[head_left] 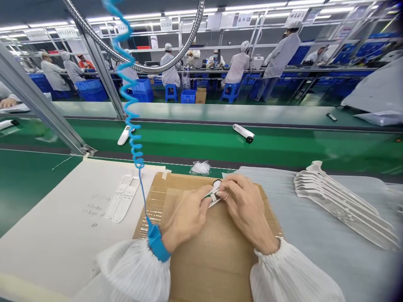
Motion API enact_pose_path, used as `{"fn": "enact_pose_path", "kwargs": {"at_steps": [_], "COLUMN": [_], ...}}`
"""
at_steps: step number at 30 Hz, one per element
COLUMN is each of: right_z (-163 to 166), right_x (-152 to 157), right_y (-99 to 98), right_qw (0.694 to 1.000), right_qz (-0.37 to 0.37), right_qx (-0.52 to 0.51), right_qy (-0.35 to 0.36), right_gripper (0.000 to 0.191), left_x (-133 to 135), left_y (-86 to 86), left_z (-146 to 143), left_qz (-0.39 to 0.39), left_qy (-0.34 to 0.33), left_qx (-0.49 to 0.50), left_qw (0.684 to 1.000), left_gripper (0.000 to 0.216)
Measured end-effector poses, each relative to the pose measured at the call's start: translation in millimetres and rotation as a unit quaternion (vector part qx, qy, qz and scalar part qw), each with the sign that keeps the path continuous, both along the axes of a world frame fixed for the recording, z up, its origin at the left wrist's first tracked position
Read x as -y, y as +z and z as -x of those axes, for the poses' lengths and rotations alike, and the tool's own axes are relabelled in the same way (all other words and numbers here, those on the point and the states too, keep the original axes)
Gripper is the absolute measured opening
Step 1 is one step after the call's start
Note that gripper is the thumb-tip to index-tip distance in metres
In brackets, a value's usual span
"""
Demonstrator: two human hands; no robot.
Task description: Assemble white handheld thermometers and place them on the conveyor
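Over a taped sheet of cardboard (220, 260), my two hands meet at a small white device part (215, 193) with a dark tip and a strip of green in it. My left hand (189, 209) is closed on its left side, thumb and fingers gripping it. On the other side my right hand (244, 203) pinches at the part's upper right; its fingertips touch it, and whatever lies between them is too small to make out. A blue wrist strap (158, 243) with a coiled cord (126, 71) circles my left wrist.
Two flat white covers (123, 199) lie on white paper to the left. Stacked white shells (343, 201) rest at right. A clear plastic bag (200, 167) sits beyond the cardboard. White devices (243, 133) lie on the green belt (283, 140). A metal post (40, 84) slants at left; co-workers are beyond.
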State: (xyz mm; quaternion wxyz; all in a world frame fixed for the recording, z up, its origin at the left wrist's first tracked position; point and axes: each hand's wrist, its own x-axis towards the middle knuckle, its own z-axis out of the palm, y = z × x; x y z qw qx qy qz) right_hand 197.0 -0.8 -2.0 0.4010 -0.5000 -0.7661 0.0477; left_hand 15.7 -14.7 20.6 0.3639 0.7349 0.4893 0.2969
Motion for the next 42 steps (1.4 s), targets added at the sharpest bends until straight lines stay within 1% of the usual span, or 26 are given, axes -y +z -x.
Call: {"fn": "enact_pose_path", "kwargs": {"at_steps": [2,4,5,6,7,9,11,13,14,16,18,19,20,22,24,26,28,31,34,36,38,40,42], "right_z": [2,4,6,6,6,5,2,1,1,4,7,8,9,8,5,4,4,8,9,8,6,6,8], "right_x": [2,4,5,6,6,4,2,1,2,4,7,7,7,5,4,3,4,5,6,5,5,6,7], "right_y": [-2.2,-2.7,-2.5,-2.2,-2.0,-2.0,-2.7,-3.5,-3.8,-3.6,-2.7,-2.1,-1.6,-1.1,-1.3,-2.2,-3.0,-3.3,-2.4,-2.0,-2.3,-3.0,-3.6], "right_qw": [1.0,0.999,0.998,0.997,0.998,0.999,1.0,0.998,0.996,0.997,0.999,0.999,0.999,0.997,0.991,0.985,0.985,0.994,0.998,0.998,0.996,0.993,0.996], "right_qz": [-0.002,0.009,0.011,0.01,0.003,-0.016,-0.028,-0.036,-0.036,-0.02,0.012,0.025,0.032,0.039,0.058,0.087,0.094,0.052,-0.004,-0.036,-0.055,-0.054,-0.032], "right_qx": [0.03,0.033,0.026,0.017,0.006,-0.008,0.006,0.045,0.063,0.074,0.045,0.02,-0.01,-0.07,-0.121,-0.147,-0.134,-0.086,-0.049,-0.013,0.032,0.064,0.066], "right_qy": [-0.001,0.04,0.06,0.072,0.068,0.036,-0.004,-0.038,-0.044,-0.028,0.007,0.016,0.015,-0.002,-0.02,-0.035,-0.05,-0.046,-0.028,-0.041,-0.068,-0.081,-0.059], "right_gripper": [0.016,0.02,0.019,0.017,0.013,0.006,0.007,0.012,0.016,0.02,0.021,0.02,0.018,0.012,0.007,0.009,0.013,0.021,0.016,0.011,0.012,0.02,0.024], "left_x": [-5,-11,-13,-15,-15,-11,-5,-3,-4,-10,-17,-20,-21,-20,-13,-5,0,0,-3,-3,-4,-6,-10], "left_y": [-2.0,-5.0,-6.2,-6.8,-6.6,-4.1,-0.8,0.5,-0.3,-4.4,-9.8,-11.9,-13.1,-12.5,-8.3,-2.8,1.0,1.2,-2.4,-4.5,-6.3,-8.1,-9.9], "left_z": [3,7,9,11,12,10,7,3,3,6,12,14,16,15,9,2,-2,-3,0,1,1,2,5], "left_qz": [0.003,-0.001,-0.006,-0.013,-0.023,-0.039,-0.038,-0.026,-0.018,-0.001,0.025,0.035,0.039,0.017,-0.025,-0.051,-0.054,-0.045,-0.05,-0.056,-0.045,-0.016,0.022], "left_qy": [0.046,0.11,0.126,0.125,0.108,0.057,0.031,0.038,0.056,0.121,0.174,0.183,0.179,0.145,0.111,0.092,0.092,0.105,0.102,0.089,0.083,0.104,0.148], "left_qx": [-0.015,-0.002,0.013,0.026,0.03,0.008,-0.038,-0.058,-0.04,0.037,0.122,0.147,0.153,0.125,0.062,-0.002,-0.043,-0.049,-0.034,-0.034,-0.031,0.009,0.088], "left_qw": [0.999,0.994,0.992,0.992,0.993,0.998,0.998,0.997,0.997,0.992,0.977,0.971,0.971,0.981,0.992,0.994,0.993,0.992,0.993,0.994,0.995,0.994,0.985], "left_gripper": [0.032,0.032,0.033,0.033,0.033,0.032,0.031,0.029,0.028,0.025,0.024,0.025,0.025,0.022,0.023,0.026,0.026,0.025,0.025,0.024,0.021,0.018,0.016]}}
